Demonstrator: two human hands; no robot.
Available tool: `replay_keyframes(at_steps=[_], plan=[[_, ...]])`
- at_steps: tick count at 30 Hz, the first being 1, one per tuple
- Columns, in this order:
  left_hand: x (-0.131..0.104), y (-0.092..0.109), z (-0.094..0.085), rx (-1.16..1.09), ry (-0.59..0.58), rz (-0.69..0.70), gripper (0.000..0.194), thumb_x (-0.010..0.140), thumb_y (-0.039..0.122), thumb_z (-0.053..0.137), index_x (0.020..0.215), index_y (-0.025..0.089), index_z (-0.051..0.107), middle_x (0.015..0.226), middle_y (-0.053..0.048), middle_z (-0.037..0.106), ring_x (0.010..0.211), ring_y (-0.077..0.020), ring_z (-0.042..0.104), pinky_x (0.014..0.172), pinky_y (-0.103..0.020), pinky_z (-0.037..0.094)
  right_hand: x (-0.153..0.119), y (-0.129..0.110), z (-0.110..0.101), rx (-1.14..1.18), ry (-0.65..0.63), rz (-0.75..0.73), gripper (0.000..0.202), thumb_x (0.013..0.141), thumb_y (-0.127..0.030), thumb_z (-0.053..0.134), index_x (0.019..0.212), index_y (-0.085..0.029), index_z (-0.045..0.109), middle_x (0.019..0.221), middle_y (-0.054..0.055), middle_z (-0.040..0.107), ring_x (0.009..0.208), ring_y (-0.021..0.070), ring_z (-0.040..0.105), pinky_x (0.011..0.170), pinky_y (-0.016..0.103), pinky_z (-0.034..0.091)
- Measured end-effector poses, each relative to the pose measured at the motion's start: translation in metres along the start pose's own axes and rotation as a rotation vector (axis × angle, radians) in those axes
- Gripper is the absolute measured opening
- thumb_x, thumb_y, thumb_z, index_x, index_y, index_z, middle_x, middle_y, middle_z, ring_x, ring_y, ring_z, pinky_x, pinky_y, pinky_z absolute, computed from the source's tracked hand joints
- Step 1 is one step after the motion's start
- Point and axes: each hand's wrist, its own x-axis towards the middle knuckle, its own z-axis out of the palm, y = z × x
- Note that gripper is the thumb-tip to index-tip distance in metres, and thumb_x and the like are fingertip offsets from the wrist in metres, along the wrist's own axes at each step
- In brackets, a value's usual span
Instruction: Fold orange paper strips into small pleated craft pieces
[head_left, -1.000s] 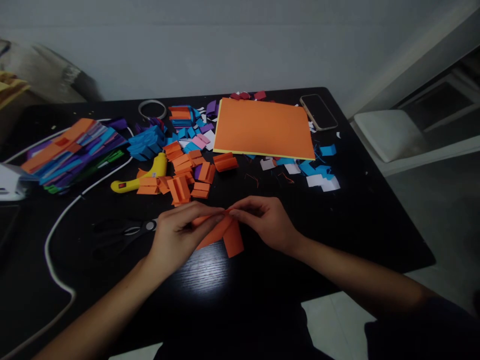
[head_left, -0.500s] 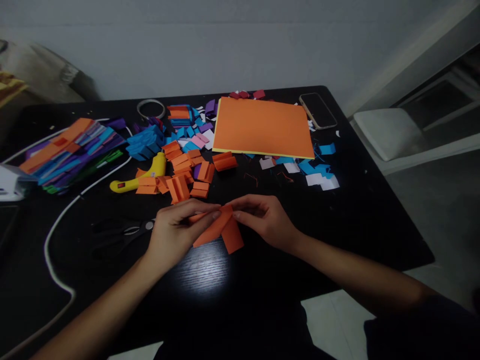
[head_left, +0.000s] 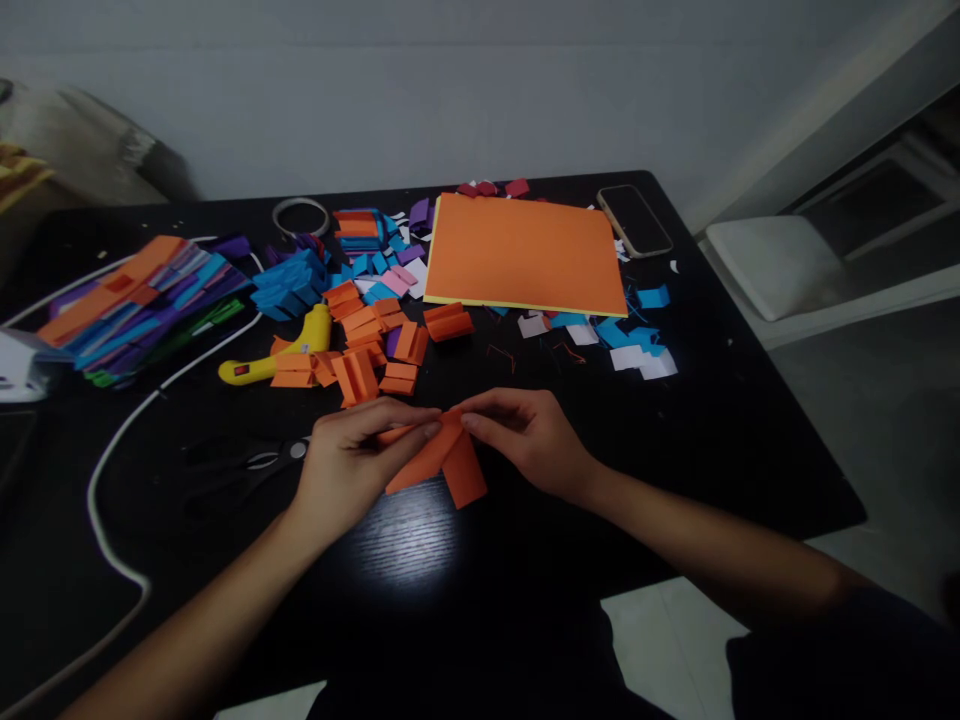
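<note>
Both hands meet over the black table's front part, around an orange paper strip point(head_left: 463, 474) that is folded or crossed so one end points toward me. My left hand point(head_left: 352, 460) pinches its left part between thumb and fingers. At the upper corner, the thumb and fingertips of my right hand point(head_left: 529, 435) close on the same paper. Just beyond lie several folded orange paper pieces point(head_left: 356, 378), with a yellow glue gun point(head_left: 315, 335) among them. Left of my left hand rest black-handled scissors point(head_left: 262, 462), partly lost against the dark table.
An orange sheet stack point(head_left: 525, 255) lies at the back, a phone point(head_left: 636, 220) to its right. Blue folded pieces point(head_left: 292, 283), a tape ring point(head_left: 300, 215) and a pile of coloured strips point(head_left: 142, 305) fill the left. A white cord point(head_left: 101, 540) curves along the table. Paper scraps point(head_left: 637, 358) lie right.
My right fingertips have shifted very slightly left on the orange paper. Otherwise the hands and paper hold nearly the same position.
</note>
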Motion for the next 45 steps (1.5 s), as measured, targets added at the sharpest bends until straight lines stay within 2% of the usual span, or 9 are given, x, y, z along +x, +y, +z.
replay_keyframes(at_steps=[7, 14, 22, 26, 34, 41, 45], plan=[[0.0006, 0.0013, -0.0004, 0.001, -0.015, 0.022, 0.01, 0.086, 0.021, 0.082, 0.095, 0.026, 0.084, 0.091, 0.0, 0.083, 0.081, -0.0154, 0.076, 0.074, -0.024, 0.061, -0.0003, 0.0018, -0.0002, -0.002, -0.001, 0.008, 0.014, 0.087, -0.028, 0.077, 0.099, -0.021, 0.082, 0.098, 0.004, 0.083, 0.092, 0.0196, 0.078, 0.086, 0.033, 0.063], [-0.0002, 0.0011, -0.0005, 0.034, -0.019, 0.076, 0.011, 0.086, 0.019, 0.081, 0.096, 0.025, 0.084, 0.089, 0.0, 0.083, 0.078, -0.0144, 0.075, 0.064, -0.021, 0.057, 0.0004, 0.002, 0.0001, -0.008, 0.002, 0.008, 0.017, 0.087, -0.034, 0.08, 0.096, -0.021, 0.082, 0.095, 0.004, 0.083, 0.09, 0.0194, 0.078, 0.082, 0.032, 0.062], [0.0005, -0.0002, -0.0006, 0.015, -0.024, 0.055, 0.011, 0.087, 0.02, 0.081, 0.096, 0.025, 0.084, 0.091, 0.0, 0.083, 0.081, -0.014, 0.076, 0.071, -0.022, 0.059, 0.0017, 0.0041, -0.0016, -0.002, -0.022, -0.014, 0.015, 0.086, -0.029, 0.078, 0.098, -0.021, 0.082, 0.096, 0.004, 0.083, 0.09, 0.0193, 0.078, 0.083, 0.033, 0.063], [0.0003, -0.0021, -0.0009, 0.028, -0.036, 0.093, 0.012, 0.087, 0.02, 0.081, 0.097, 0.025, 0.084, 0.09, 0.0, 0.083, 0.079, -0.0135, 0.076, 0.068, -0.021, 0.058, 0.0017, 0.0034, -0.0012, -0.014, -0.005, 0.001, 0.016, 0.087, -0.033, 0.079, 0.097, -0.021, 0.082, 0.095, 0.005, 0.083, 0.089, 0.0191, 0.077, 0.082, 0.033, 0.063], [0.0005, -0.0005, -0.0009, 0.01, -0.046, 0.065, 0.01, 0.088, 0.02, 0.08, 0.096, 0.025, 0.084, 0.089, -0.001, 0.083, 0.078, -0.0146, 0.076, 0.065, -0.021, 0.058, 0.001, 0.0021, -0.0019, -0.019, -0.006, 0.001, 0.015, 0.087, -0.031, 0.077, 0.096, -0.02, 0.082, 0.093, 0.004, 0.082, 0.086, 0.0184, 0.077, 0.079, 0.031, 0.061], [0.0015, 0.001, 0.0002, 0.005, -0.049, 0.054, 0.01, 0.088, 0.02, 0.08, 0.096, 0.024, 0.084, 0.09, -0.001, 0.083, 0.079, -0.0144, 0.076, 0.069, -0.021, 0.059, 0.001, 0.0013, -0.0012, -0.031, 0.011, -0.001, 0.015, 0.09, -0.029, 0.071, 0.095, -0.02, 0.082, 0.091, 0.003, 0.081, 0.083, 0.0172, 0.075, 0.076, 0.03, 0.06], [0.0011, 0.0007, -0.0005, 0.006, -0.054, 0.059, 0.01, 0.087, 0.02, 0.08, 0.095, 0.024, 0.084, 0.089, 0.0, 0.083, 0.079, -0.0145, 0.076, 0.069, -0.021, 0.059, 0.0012, 0.0024, -0.0006, -0.027, 0.012, -0.001, 0.016, 0.088, -0.033, 0.076, 0.094, -0.02, 0.081, 0.091, 0.004, 0.082, 0.084, 0.0181, 0.076, 0.077, 0.031, 0.061]])
